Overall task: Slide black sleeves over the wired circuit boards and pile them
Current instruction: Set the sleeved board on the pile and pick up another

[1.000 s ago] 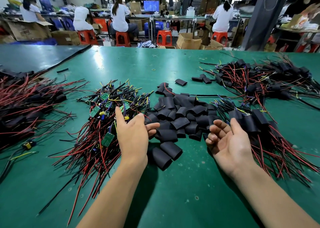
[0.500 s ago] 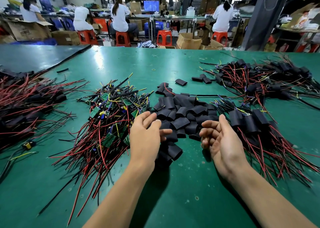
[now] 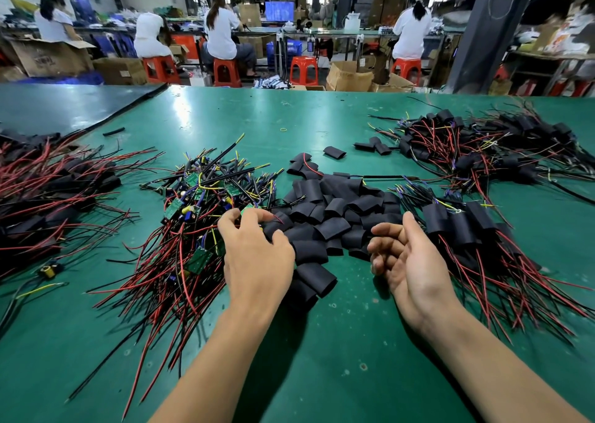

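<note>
**Your two hands at a heap of black sleeves on a green bench**

The black sleeves [image 3: 335,216] are lying in a loose heap in the middle of the bench [image 3: 322,374], straight ahead of you, with a few strays sitting apart beyond it. Touching the heap's left edge, the wired circuit boards [image 3: 199,203] are sprawling in a tangle, small green boards on top and red and black leads fanning towards you.

Your left hand [image 3: 257,255] is lying palm down where these two heaps meet, its fingers [image 3: 231,221] curling down among the wires and the nearest sleeves. Whether they are pinching anything cannot be told, as the hand is covering the spot. Your right hand [image 3: 409,261] is resting at the heap's right edge, palm turned inward, fingers loosely bent and holding nothing.

Just right of that hand, sleeved boards [image 3: 463,226] are lying piled together, their leads trailing towards you. A second heap [image 3: 483,152] of them is spreading across the far right of the bench. At your far left, a bundle of red and black wires [image 3: 48,184] is lying well apart from the rest.

Beyond the bench, people [image 3: 222,33] in white tops are sitting on red stools [image 3: 303,70] with their backs to you, among cardboard boxes [image 3: 349,76]
</note>
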Demonstrator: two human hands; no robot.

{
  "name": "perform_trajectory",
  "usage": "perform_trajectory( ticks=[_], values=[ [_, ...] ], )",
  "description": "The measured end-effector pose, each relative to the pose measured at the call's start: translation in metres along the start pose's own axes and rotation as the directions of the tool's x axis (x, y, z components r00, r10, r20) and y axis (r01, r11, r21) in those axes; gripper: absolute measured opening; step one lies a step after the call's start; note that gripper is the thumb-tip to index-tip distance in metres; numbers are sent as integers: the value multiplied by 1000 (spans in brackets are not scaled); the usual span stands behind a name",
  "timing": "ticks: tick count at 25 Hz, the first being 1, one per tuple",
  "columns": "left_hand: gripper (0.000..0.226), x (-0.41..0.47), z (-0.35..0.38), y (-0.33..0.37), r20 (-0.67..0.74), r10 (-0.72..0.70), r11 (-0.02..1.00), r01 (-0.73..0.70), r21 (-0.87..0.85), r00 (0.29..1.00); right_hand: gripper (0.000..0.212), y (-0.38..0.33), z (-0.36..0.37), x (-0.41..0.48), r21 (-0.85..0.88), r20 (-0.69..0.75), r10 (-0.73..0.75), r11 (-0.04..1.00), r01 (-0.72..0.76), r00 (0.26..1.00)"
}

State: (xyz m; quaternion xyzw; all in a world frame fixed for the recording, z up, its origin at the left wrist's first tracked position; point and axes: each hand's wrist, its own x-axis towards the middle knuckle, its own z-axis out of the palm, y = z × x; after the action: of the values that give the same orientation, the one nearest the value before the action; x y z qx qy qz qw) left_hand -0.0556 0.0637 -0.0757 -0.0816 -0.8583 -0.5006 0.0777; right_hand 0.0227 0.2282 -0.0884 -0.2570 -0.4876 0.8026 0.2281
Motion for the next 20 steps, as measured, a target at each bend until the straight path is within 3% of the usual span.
perform_trajectory(
  ticks=[2,7,11,16,20],
  values=[
    [21,1,1,-2,47,14,999,-16,48,999,50,0,0,0,3,-2,3,1000,-3,1000],
    [20,6,0,-4,8,3,1000,-3,17,1000,50,0,0,1,7,-4,16,1000,-16,1000],
    [22,11,-1,-8,37,-74,990,78,-115,997,49,0,-1,1,3,-3,24,1000,-24,1000],
    [22,12,0,-10,30,15,996,-13,-85,999,43,-2,0,0,-14,2,29,999,-29,1000],
    [38,7,3,-15,62,132,969,-142,201,989,38,-3,1,-1,-23,4,30,999,-30,1000]
  ],
)
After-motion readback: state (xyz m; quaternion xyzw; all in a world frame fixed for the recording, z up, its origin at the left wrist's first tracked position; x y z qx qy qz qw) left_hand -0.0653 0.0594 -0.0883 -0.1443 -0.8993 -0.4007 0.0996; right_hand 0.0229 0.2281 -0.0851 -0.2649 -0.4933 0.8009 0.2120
